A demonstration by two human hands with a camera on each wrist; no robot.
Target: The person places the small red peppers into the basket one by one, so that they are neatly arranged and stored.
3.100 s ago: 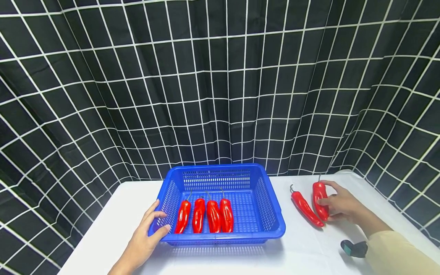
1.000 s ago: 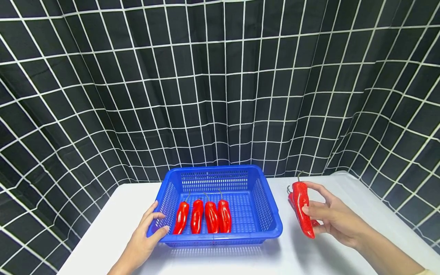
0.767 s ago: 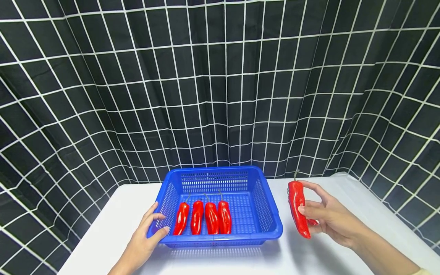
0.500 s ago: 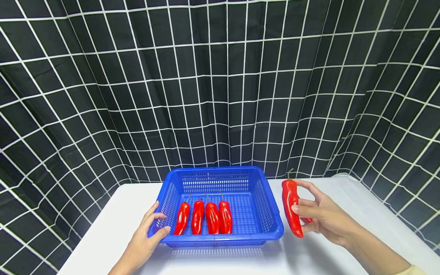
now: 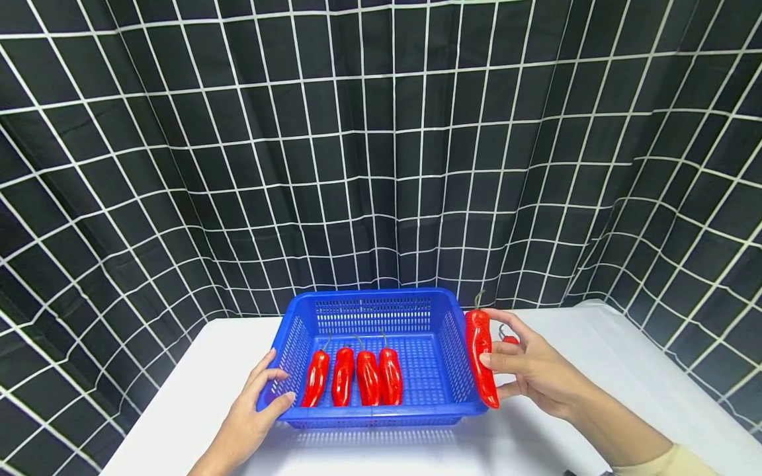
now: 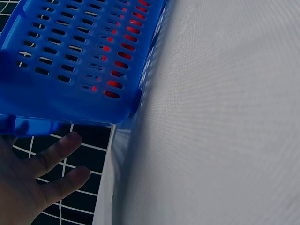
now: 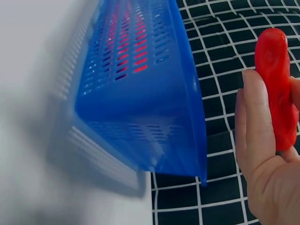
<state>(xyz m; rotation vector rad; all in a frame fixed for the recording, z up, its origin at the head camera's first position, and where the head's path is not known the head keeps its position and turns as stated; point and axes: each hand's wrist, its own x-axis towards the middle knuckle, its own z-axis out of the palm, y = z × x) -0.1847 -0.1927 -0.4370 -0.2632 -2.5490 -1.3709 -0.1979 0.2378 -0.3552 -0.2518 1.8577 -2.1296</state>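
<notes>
Upright in my right hand (image 5: 538,373), a long red chili pepper (image 5: 481,357) is pinched between thumb and fingers, its thin stem upward and its tip down. In the head view it overlaps the right rim of the blue plastic basket (image 5: 387,411); the right wrist view shows this pepper (image 7: 275,89) beside the basket (image 7: 140,105). My left hand (image 5: 247,410) rests at the basket's front left corner, thumb and a finger over the rim, other fingers outstretched (image 6: 61,187). Several chili peppers (image 5: 342,377) lie side by side inside, stems toward the back.
Behind my right hand another red chili pepper (image 5: 510,339) lies on the white table (image 5: 595,350), mostly hidden. A black curtain with a white grid (image 5: 381,165) hangs around the back and sides. The basket's right part shows bare mesh floor (image 5: 424,367).
My right hand has picked up one chili pepper from the table at the right and carried it left to the basket's right rim. My left hand has stayed at the basket.
</notes>
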